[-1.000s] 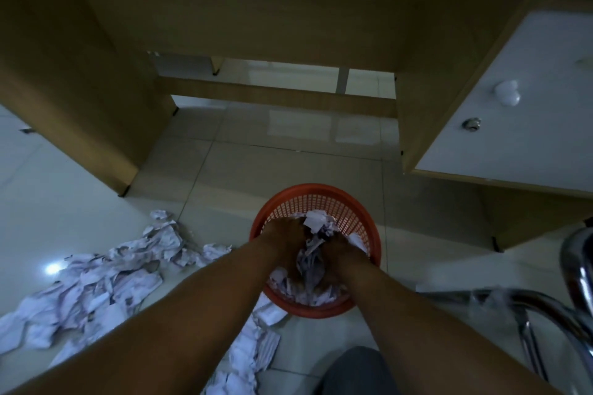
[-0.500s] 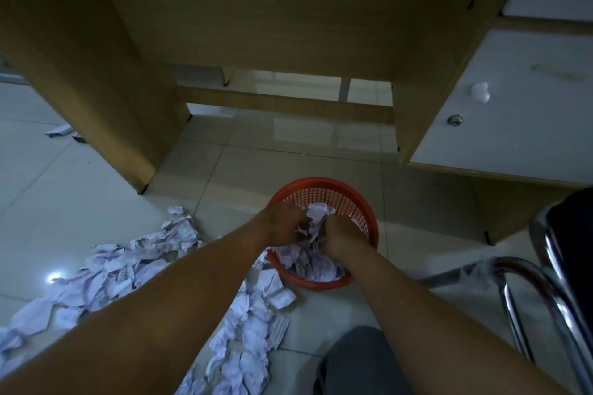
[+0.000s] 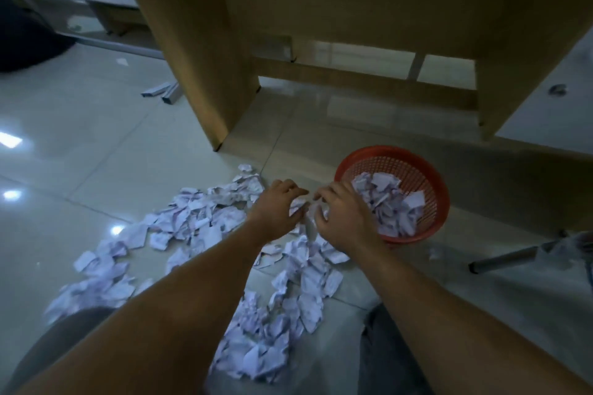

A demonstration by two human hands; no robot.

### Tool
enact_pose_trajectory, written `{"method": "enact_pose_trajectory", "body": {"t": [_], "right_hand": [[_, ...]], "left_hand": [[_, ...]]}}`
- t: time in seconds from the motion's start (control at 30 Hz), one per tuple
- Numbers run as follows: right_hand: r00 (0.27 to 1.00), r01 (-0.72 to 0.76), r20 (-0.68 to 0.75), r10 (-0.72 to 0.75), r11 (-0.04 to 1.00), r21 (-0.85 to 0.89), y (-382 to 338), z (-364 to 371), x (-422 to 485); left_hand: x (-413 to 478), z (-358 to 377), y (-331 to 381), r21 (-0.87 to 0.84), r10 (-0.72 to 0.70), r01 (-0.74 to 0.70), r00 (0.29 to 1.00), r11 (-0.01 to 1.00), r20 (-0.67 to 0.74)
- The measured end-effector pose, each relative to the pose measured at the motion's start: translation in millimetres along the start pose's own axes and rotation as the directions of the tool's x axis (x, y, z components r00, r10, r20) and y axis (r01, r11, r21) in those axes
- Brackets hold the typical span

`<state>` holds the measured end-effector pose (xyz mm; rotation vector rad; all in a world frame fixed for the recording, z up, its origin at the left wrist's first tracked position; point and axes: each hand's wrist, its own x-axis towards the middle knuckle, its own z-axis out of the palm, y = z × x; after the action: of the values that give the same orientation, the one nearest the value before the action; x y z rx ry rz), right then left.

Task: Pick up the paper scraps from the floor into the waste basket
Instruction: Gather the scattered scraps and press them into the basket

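An orange mesh waste basket stands on the tiled floor, partly filled with white paper scraps. Many more torn paper scraps lie spread over the floor to its left and toward me. My left hand and my right hand are side by side just left of the basket, low over the pile. Both have their fingers curled down around scraps between them. The scraps under my palms are hidden.
A wooden desk side panel stands behind the pile, with a crossbar under the desk. A white cabinet door is at the right. A metal chair leg lies right of the basket. My knees are at the bottom.
Both hands came out of the basket and moved left onto the floor pile. The view swung left, so the basket now sits to the right.
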<state>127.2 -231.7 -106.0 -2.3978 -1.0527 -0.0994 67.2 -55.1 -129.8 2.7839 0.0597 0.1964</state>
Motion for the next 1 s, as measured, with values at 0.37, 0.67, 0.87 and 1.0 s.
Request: {"method": "enact_pose_trajectory", "body": {"t": [0.37, 0.67, 0.87, 1.0], "right_hand": [[0.746, -0.194, 0.649, 0.145, 0.981, 0.003, -32.6, 84.4, -60.4], [0.635, -0.231, 0.744, 0.208, 0.970, -0.074, -5.8, 148.9, -73.3], [0.677, -0.137, 0.687, 0.264, 0.962, -0.236, 13.5, 172.1, -55.2], [0.649, -0.134, 0.708, 0.279, 0.958, -0.255, 13.9, 173.9, -45.2]], "left_hand": [[-146.2, 15.4, -60.5, 0.253, -0.537, 0.475, 0.763, 0.843, 0.358], [-169.5, 45.4, -90.8, 0.262, -0.678, 0.628, 0.640, 0.733, 0.362], [-124.5, 37.1, -139.6, 0.249, -0.725, 0.682, 0.621, 0.687, 0.298], [-99.3, 37.2, -167.2, 0.295, -0.748, 0.688, 0.592, 0.663, 0.300]]}}
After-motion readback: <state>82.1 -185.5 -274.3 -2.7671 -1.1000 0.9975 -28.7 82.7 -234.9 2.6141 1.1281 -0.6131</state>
